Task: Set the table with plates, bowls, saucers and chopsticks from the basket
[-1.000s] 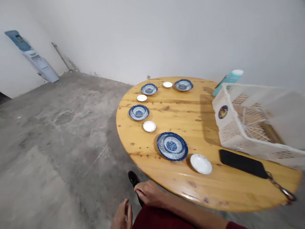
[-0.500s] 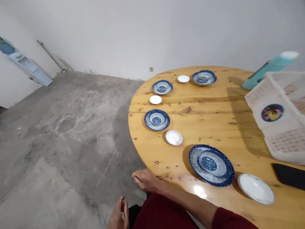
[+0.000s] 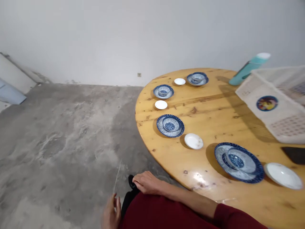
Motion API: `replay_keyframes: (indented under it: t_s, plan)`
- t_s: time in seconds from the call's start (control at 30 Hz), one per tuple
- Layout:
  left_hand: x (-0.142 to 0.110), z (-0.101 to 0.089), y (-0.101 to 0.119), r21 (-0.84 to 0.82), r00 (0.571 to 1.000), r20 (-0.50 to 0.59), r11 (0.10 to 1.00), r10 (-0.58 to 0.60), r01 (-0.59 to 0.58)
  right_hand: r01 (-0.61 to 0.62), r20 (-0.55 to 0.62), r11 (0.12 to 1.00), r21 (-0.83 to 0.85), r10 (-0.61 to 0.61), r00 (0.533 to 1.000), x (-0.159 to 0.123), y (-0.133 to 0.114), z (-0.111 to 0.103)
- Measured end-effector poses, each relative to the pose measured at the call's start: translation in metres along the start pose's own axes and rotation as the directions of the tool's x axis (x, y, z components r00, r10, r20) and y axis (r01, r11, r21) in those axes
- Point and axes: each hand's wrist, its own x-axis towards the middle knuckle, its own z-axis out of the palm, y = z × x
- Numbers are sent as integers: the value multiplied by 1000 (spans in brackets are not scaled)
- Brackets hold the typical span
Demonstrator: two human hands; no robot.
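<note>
Beside the desk [image 3: 214, 117], the left hand [image 3: 111, 211] is held with fingers loosely parted; in the right hand [image 3: 147, 182] they are curled, their grip untellable. Along the desk's edge, bowls [image 3: 238, 160] are nested in blue plates [image 3: 258, 173] among white saucers [image 3: 193, 141]. A pause seems in hand; a reach over the desk would be called for.

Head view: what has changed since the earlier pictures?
The view has shifted: the table and dishes sit further right in it, the dispenser further left, mostly cut off. Left hand and right hand still hold nothing visible; the dishes keep their arrangement.
</note>
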Motion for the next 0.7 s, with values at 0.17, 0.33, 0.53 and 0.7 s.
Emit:
replay_keyframes:
  t_s: [0.17, 0.33, 0.53, 0.7]
  plan:
    - [104, -47, -9, 83, 979, 10, 975, 205, -205, -116, -131, 993, 12, 117, 984, 50, -19, -18]
    - [190, -54, 36, 104, 919, 216, 928, 329, -357, -268, -239, 961, 72, 278, 931, 80, -10, -37]
    - [272, -39, 131, -8, 766, 392, 834, 510, -552, -335, -285, 936, 109, 352, 891, 138, 32, -71]
    - [354, -37, 169, 95, 731, 435, 780, 526, -618, -324, -351, 930, 172, 365, 862, 210, 79, -137]
